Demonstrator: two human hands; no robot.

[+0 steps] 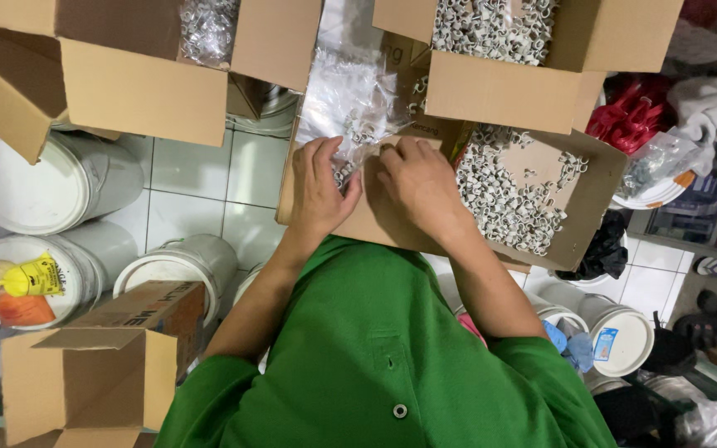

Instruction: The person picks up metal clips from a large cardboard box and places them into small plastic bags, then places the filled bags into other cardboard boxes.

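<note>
Hands met over a flat sheet of cardboard (392, 220) held across the lap of a person in a green shirt (383, 357). The left hand (323, 192) lay palm down, its fingers (319, 158) loosely spread and curled onto the near edge of a clear plastic bag (350, 95); the fingertips pressed the film, and a few small grey clips showed just beside them through the plastic. The right hand (421, 184) sat close by, thumb and forefinger pinched together at the bag's edge, the other fingers folded down; whether a clip was caught in that pinch could not be told. The two hands were near each other, not quite touching.

The bag stretched away beyond the fingertips, crumpled and shiny. Just past the right hand's knuckles, a shallow open carton (578, 211) held a loose heap of small grey cable clips (512, 199). Farther beyond the fingers stood a deeper cardboard box (508, 91) filled with the same clips. Beyond the left hand's fingers and off to that side, another open cardboard box (143, 95) held clear bagged clips.

Below the left forearm, on the white tiled floor (201, 187), stood several white plastic buckets (35, 187), and nearer the elbow an empty open carton (85, 386). Under the right elbow sat more white buckets (624, 332).
</note>
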